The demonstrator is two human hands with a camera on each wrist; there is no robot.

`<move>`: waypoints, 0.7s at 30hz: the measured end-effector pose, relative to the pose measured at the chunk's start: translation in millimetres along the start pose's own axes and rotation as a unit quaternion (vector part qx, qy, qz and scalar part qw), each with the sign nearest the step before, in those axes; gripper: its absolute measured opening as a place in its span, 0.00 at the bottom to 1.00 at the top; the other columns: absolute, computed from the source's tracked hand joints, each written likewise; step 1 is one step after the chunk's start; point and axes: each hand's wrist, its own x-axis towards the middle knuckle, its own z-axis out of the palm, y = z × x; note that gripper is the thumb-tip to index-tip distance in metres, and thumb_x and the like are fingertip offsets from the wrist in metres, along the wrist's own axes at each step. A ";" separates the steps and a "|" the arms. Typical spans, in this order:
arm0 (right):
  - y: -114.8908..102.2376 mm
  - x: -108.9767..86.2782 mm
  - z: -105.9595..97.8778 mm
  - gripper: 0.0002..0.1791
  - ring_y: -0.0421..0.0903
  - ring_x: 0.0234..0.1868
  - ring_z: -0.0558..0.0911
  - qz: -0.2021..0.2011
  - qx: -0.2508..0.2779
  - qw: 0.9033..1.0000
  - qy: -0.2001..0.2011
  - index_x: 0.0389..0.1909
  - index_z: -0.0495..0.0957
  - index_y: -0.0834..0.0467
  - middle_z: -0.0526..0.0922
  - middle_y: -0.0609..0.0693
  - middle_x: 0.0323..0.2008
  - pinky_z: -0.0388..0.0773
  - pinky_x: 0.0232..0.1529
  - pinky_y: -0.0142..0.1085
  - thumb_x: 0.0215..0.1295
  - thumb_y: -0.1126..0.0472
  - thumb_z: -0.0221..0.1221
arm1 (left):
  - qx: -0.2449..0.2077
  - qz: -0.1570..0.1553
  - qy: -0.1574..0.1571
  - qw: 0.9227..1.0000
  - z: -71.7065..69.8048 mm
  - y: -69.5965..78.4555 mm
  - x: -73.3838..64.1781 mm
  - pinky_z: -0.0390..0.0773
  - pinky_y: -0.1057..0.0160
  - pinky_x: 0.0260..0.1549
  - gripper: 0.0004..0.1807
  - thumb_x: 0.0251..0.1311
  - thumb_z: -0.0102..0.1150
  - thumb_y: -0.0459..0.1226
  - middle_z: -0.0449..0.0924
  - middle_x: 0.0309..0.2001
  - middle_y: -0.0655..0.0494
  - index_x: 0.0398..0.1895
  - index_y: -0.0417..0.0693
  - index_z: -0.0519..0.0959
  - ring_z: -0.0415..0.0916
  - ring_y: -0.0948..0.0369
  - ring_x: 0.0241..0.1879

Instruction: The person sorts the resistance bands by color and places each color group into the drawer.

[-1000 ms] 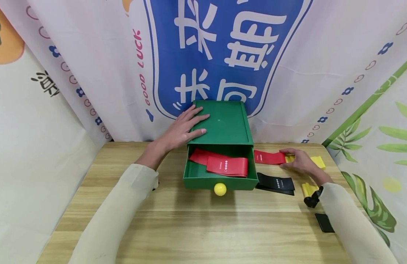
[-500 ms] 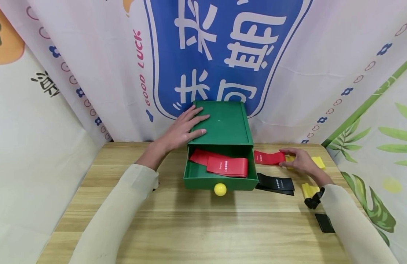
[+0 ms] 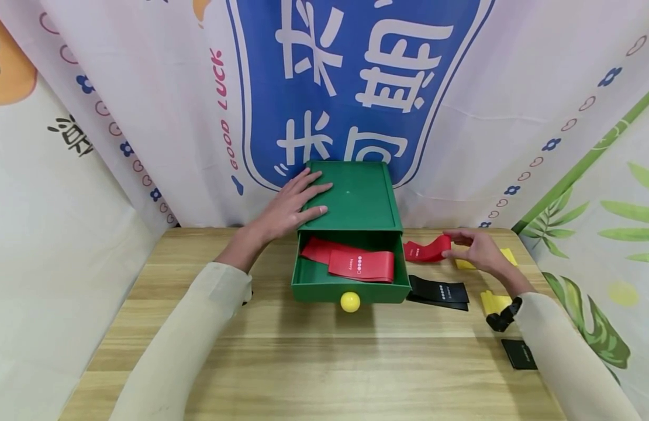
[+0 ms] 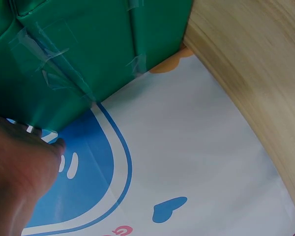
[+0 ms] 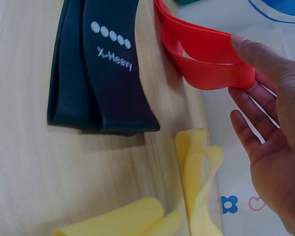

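My left hand lies with spread, straight fingers on the top left of a green drawer box. Its drawer is pulled out, with a yellow ball knob in front and red resistance bands marked "Heavy" inside. Right of the box, my right hand pinches the end of another red resistance band between thumb and fingers. In the right wrist view that red band bows into an open loop, its pinched end raised. The left wrist view shows the taped side of the green box beside my left hand.
A black "X-Heavy" band lies folded right of the drawer. Yellow bands and a smaller black band lie farther right on the wooden table. A printed curtain hangs behind the box.
My right hand has lifted the near end of the red band off the table and shifted slightly left, uncovering more of the yellow band behind it. The left hand stays put on the box.
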 end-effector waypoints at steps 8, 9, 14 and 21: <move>-10.3 -2.6 -8.1 0.37 0.66 0.65 0.80 0.018 0.044 0.999 0.008 0.71 0.75 0.65 0.81 0.67 0.65 0.77 0.49 0.19 0.66 0.54 0.74 | -0.001 -0.002 -0.001 1.000 0.1 0.4 0.6 0.36 0.39 0.82 0.36 0.76 0.48 0.55 0.47 0.86 0.50 0.83 0.57 0.64 0.30 0.52 0.86; -11.6 -3.0 -8.6 0.37 0.66 0.64 0.80 0.018 0.052 0.998 0.015 0.71 0.75 0.65 0.81 0.67 0.65 0.77 0.48 0.18 0.66 0.55 0.74 | -0.001 -0.002 -0.001 1.000 -0.1 0.2 0.5 0.36 0.40 0.82 0.36 0.76 0.48 0.55 0.47 0.86 0.50 0.83 0.57 0.64 0.30 0.52 0.86; -20.3 -6.8 -11.7 0.34 0.53 0.58 0.85 0.006 0.068 0.997 0.037 0.70 0.76 0.66 0.82 0.67 0.63 0.80 0.48 0.21 0.67 0.57 0.74 | -0.002 -0.002 -0.003 1.000 -0.8 0.3 -0.1 0.36 0.40 0.82 0.36 0.77 0.48 0.55 0.46 0.86 0.50 0.84 0.57 0.63 0.29 0.53 0.86; -33.4 -14.2 -15.6 0.33 0.33 0.50 0.83 -0.009 0.091 0.995 0.044 0.69 0.77 0.66 0.82 0.68 0.62 0.82 0.48 0.24 0.68 0.54 0.73 | -0.003 -0.005 -0.003 1.000 0.3 -0.8 0.2 0.37 0.39 0.82 0.36 0.76 0.48 0.56 0.46 0.87 0.52 0.83 0.59 0.63 0.29 0.53 0.86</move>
